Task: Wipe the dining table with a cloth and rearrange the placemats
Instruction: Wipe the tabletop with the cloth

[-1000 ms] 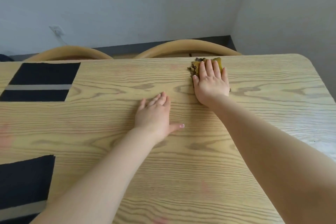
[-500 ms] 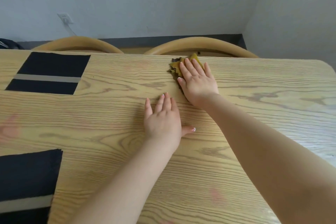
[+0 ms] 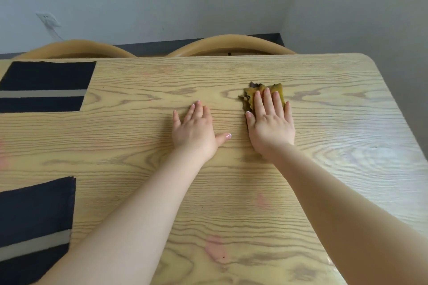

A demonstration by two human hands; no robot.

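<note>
A crumpled yellow-green cloth (image 3: 250, 95) lies on the light wooden dining table (image 3: 139, 169), right of centre. My right hand (image 3: 271, 122) presses flat on the cloth with straight fingers and covers most of it. My left hand (image 3: 196, 132) rests flat on the bare wood just left of it, thumb spread out. Two black placemats with a grey stripe lie on the left: one at the far left (image 3: 46, 87), one at the near left (image 3: 34, 227), both cut off by the frame edge.
Two curved wooden chair backs (image 3: 76, 50) (image 3: 229, 45) stand behind the table's far edge, against a grey wall with a socket (image 3: 47, 19). The table's rounded far right corner (image 3: 368, 60) is close to the side wall. Faint pink stains (image 3: 215, 247) mark the near wood.
My right hand has slid the cloth from near the far edge back toward me and to the right. My left hand has stayed flat on the wood.
</note>
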